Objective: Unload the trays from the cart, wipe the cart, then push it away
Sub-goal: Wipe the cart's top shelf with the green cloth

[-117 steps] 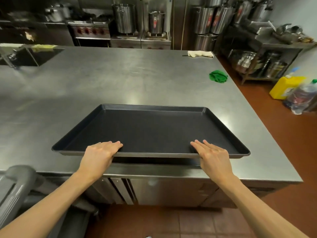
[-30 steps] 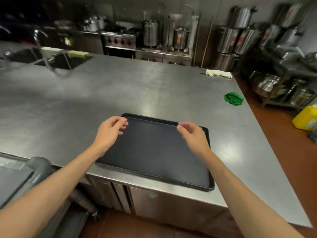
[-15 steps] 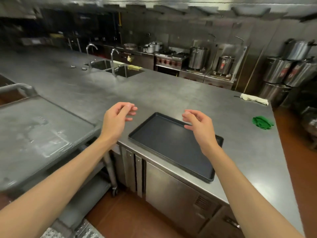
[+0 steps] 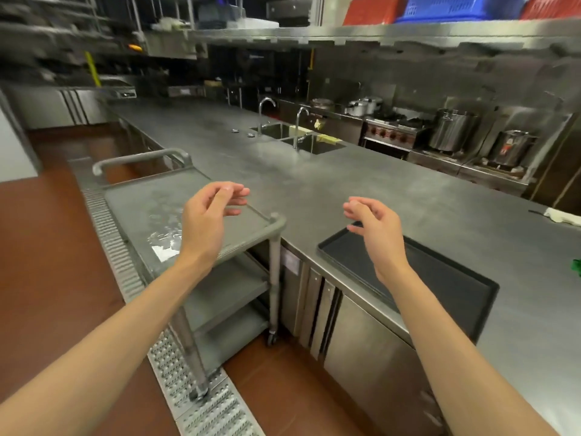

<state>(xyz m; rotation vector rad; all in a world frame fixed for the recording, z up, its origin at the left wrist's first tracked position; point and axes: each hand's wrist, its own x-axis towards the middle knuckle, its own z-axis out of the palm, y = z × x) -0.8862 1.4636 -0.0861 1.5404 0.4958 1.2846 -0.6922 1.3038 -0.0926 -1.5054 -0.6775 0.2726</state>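
Both hands are hanging in the air with fingers loosely curled and grasping nothing, the left hand [image 4: 210, 220] over the grey cart [image 4: 201, 215] and the right hand [image 4: 375, 229] over the near left corner of the black tray [image 4: 440, 278]. The tray is lying flat at the near edge of the steel counter [image 4: 314, 177], just right of the cart, whose top shelf is showing wet patches.
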